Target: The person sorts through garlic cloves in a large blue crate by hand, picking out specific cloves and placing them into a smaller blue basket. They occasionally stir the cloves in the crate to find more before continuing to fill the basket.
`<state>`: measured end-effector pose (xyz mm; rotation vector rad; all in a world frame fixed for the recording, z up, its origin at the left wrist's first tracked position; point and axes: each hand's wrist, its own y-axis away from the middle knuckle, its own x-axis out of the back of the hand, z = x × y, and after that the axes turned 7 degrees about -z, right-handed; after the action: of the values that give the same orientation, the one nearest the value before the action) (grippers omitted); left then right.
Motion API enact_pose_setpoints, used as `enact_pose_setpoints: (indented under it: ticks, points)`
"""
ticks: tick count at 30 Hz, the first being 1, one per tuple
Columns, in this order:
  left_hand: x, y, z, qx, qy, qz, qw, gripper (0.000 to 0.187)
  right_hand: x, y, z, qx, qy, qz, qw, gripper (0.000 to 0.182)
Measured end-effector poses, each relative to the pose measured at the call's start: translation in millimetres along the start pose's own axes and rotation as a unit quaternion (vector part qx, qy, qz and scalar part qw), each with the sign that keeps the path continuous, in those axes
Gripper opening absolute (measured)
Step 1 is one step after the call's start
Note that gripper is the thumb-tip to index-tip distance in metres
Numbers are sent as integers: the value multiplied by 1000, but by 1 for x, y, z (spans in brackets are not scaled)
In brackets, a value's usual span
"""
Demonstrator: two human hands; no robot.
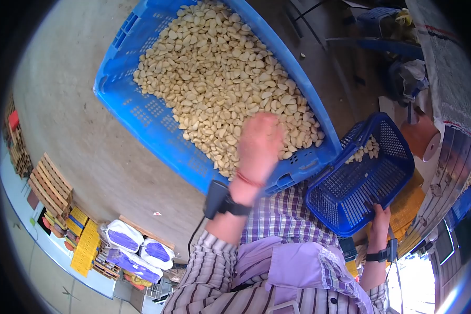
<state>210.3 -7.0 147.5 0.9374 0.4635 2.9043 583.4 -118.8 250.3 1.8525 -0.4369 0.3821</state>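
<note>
My left hand [261,138], smeared by motion, is over the near part of a heap of pale pieces that look like peeled garlic cloves [220,78]. Its fingers cannot be made out, nor whether they hold any. The heap lies in a large blue plastic crate [165,152] with slotted walls. To the right, my right hand [380,221] grips the near rim of a small dark blue basket [345,201], which is tilted beside the crate's corner. A few cloves [365,150] lie in the basket's far end.
Concrete floor [89,104] spreads left of the crate. Wooden pallets [51,180] and white and purple sacks [124,235] stand at the lower left. A reddish-brown pot-like container [421,133], a grey woven sack [452,73] and a wooden surface [450,162] are at the right.
</note>
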Motion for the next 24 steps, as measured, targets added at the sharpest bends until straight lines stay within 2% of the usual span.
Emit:
enact_pose_setpoints:
  ticks: [1,3,6,7,8,9,10,11,12,14,15,17,21,24]
  points:
    - [5,-1,-32,51,-80,5,995,25,1,-2,2,7,-4,-9,1000,35]
    - [8,8,-84,153,-198,-79,965,26,1,-6,4,14,-8,-19,1000,34]
    - [2,18,-117,130,-193,-92,968,27,1,-6,5,7,-6,-16,1000,34]
    - [4,19,-122,84,-187,-68,976,21,1,-6,5,5,-9,-13,1000,34]
    - [4,22,-127,83,-186,-70,976,21,2,-5,5,1,-12,-11,1000,34]
    - [4,25,-131,195,-42,-50,979,19,3,-5,6,0,-12,-10,1000,34]
    - [3,25,-137,298,104,-28,948,16,2,-5,6,7,-16,-16,1000,34]
    - [-4,31,-154,243,188,59,950,16,2,-5,7,13,-19,-23,999,34]
    - [-2,30,-147,244,187,58,950,16,2,-4,6,12,-19,-22,999,34]
    - [7,22,-120,286,7,25,958,18,-2,0,2,-4,-27,-15,1000,34]
    - [6,19,-114,287,6,27,958,18,-2,-1,3,-4,-27,-17,999,34]
    - [-4,7,-106,224,-129,-19,966,18,0,-3,4,-4,-22,-15,1000,34]
    - [-15,-17,-118,242,-229,-71,940,27,-6,1,-2,-13,-26,-18,999,34]
    - [-9,-24,-120,192,-256,-99,942,25,-8,0,-2,4,-10,-8,1000,35]
